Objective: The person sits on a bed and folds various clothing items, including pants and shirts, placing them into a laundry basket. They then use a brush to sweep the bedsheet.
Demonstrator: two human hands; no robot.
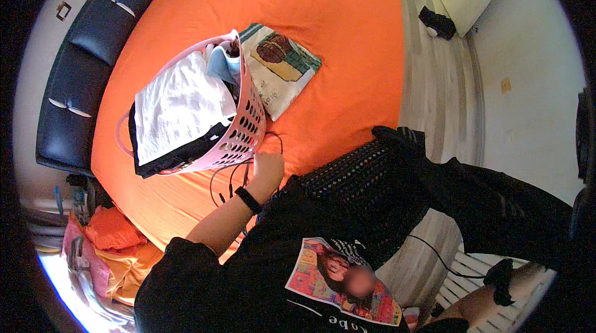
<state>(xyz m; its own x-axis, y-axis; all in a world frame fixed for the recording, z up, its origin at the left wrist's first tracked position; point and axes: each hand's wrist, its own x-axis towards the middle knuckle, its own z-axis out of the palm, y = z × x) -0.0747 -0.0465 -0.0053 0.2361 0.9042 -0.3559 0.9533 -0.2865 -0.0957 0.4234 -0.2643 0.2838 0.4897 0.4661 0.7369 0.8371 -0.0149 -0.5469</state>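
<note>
My left hand, with a black band on its wrist, is beside the lower side of a pink plastic laundry basket. Its fingers are bent out of sight, so any grip is hidden. Thin black cables lie around it on the orange bedsheet. A white cloth covers much of the basket's top, over black fabric, with a light blue cloth near the rim. Behind the basket lies a flat printed fabric item. My right forearm shows at the lower right beside a black object with a cable; the hand is out of view.
A dark padded headboard borders the bed at left. Orange and yellow fabrics are piled at the lower left. Patterned dark fabric is by the near bed edge. A white slatted surface is lower right; a black item lies near the door.
</note>
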